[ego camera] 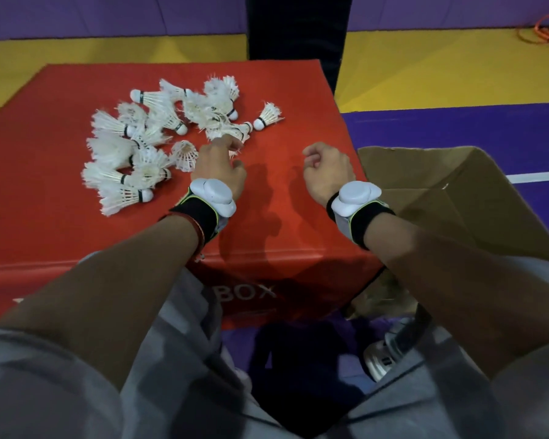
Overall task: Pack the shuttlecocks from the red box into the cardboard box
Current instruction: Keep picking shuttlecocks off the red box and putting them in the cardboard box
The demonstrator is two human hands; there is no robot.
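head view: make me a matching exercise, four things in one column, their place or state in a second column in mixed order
1. pile of white feather shuttlecocks
2. open brown cardboard box
3. left hand
4. right hand

a. curled into a fist, holding nothing
b. beside the large red box, on its right
c. spread on top of the red box
d. pinching one shuttlecock at the pile's near edge

Pairs: 1-c, 2-b, 3-d, 4-a

Floor: yellow and purple sports flooring (457, 74), a white line (536, 177) at right.
Wall: purple padding (108, 14).
Post: black (298, 26), far centre.
Cable: orange coil (542, 30), far right.
Light: dim.
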